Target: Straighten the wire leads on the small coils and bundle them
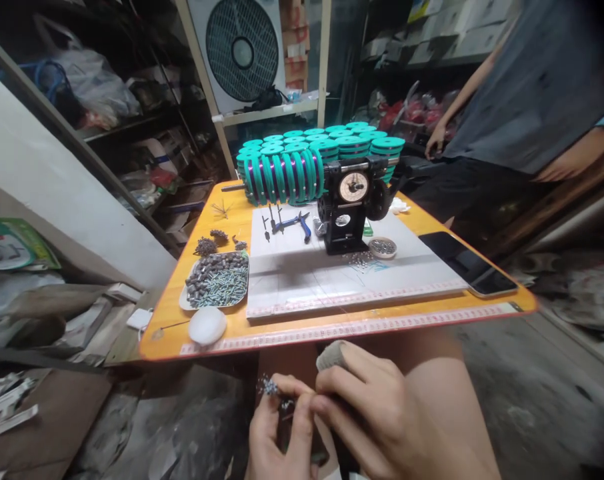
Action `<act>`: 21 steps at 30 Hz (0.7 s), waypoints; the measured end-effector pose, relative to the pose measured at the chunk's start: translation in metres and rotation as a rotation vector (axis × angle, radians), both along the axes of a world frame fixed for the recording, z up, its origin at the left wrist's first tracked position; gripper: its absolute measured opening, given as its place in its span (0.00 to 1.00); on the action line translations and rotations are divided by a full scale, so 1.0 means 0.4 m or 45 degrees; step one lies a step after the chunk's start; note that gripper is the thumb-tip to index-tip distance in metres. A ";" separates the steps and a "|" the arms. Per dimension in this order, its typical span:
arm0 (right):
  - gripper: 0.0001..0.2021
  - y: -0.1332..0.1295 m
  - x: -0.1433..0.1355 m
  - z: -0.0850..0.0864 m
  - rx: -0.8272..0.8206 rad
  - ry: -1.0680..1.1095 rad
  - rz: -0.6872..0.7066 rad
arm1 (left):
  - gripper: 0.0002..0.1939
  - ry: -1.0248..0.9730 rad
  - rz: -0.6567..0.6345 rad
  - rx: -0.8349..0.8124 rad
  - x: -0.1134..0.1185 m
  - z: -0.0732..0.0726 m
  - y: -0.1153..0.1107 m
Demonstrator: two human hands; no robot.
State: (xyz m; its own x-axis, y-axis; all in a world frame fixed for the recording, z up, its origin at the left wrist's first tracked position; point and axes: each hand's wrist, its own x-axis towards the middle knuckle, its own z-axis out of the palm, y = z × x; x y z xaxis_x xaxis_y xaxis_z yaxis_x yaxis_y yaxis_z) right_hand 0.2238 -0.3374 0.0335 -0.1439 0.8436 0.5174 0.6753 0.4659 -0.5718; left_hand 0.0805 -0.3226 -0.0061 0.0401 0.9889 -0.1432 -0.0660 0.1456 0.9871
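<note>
My left hand (282, 433) is in front of the table's near edge, above my lap. Its fingers are closed on a cluster of tiny bluish-grey metal pieces (269, 385), too small to name exactly. My right hand (377, 407) meets it from the right, thumb and forefinger pinched together at the left fingertips. Whatever lies in that pinch is hidden. A grey finger cover (331, 355) wraps one right finger. Nearest on the table are a white round dish (207, 325) and a white tray (184, 303) of grey weights and greenish metal pins.
A black winding device (346, 227) with a dial stands on a white board (292, 287), beside turquoise spools (282, 177), blue-handled pliers (305, 228) and a small dish of metal bits (383, 257). A phone (467, 262) lies right. Another person (527, 100) stands at right; a fan (242, 50) is behind.
</note>
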 end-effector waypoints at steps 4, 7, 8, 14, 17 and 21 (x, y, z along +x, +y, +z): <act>0.16 -0.003 -0.007 0.006 0.022 -0.134 0.052 | 0.20 -0.053 -0.049 -0.033 -0.010 0.010 -0.012; 0.12 -0.013 -0.008 0.018 -0.035 -0.081 0.043 | 0.22 -0.065 -0.006 -0.086 -0.015 0.015 -0.018; 0.09 -0.016 -0.009 0.023 -0.061 -0.052 0.040 | 0.22 -0.081 0.007 -0.084 -0.017 0.016 -0.019; 0.09 -0.015 -0.023 0.028 -0.044 -0.175 0.063 | 0.19 -0.095 -0.045 0.028 -0.028 0.011 -0.020; 0.15 -0.010 -0.026 0.019 0.057 -0.319 0.026 | 0.21 -0.119 -0.075 0.027 -0.030 0.016 -0.023; 0.11 -0.019 -0.027 0.022 0.001 -0.275 0.010 | 0.23 -0.127 -0.052 -0.044 -0.032 0.026 -0.028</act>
